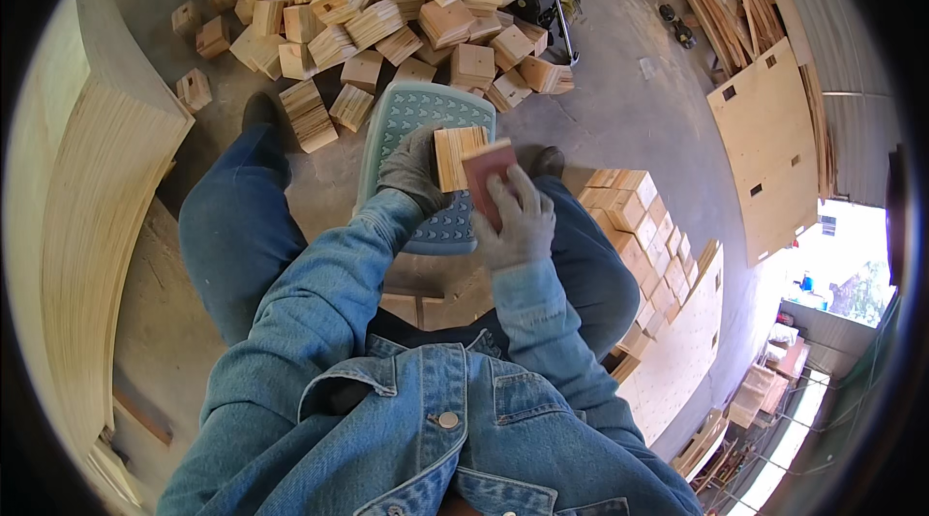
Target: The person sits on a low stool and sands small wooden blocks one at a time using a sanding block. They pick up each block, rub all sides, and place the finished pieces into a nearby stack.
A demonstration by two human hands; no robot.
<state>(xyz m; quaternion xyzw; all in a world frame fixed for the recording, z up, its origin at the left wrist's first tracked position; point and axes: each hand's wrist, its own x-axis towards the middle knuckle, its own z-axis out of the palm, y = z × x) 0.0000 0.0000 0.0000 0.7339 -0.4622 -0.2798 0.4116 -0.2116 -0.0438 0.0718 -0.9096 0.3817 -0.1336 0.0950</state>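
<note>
My left hand (410, 170), in a grey glove, is closed on a laminated wooden block (459, 150) with pale and dark stripes. It holds the block over a teal plastic stool (455, 107) that stands between my knees. A reddish-brown sanding block (487, 174) with a pale back edge is gripped in my gloved right hand (521, 224). The sanding block is tilted at the right side of the wooden block and overlaps its edge. Whether the two surfaces are pressed together I cannot tell.
Beyond the stool lies a loose heap of wooden blocks (373, 18), with a dark wheeled machine (537, 3) beside it. Neatly stacked blocks (650, 245) stand by my right knee. Thick plywood sheets (97, 148) rise at the left; a notched panel (769, 148) lies far right.
</note>
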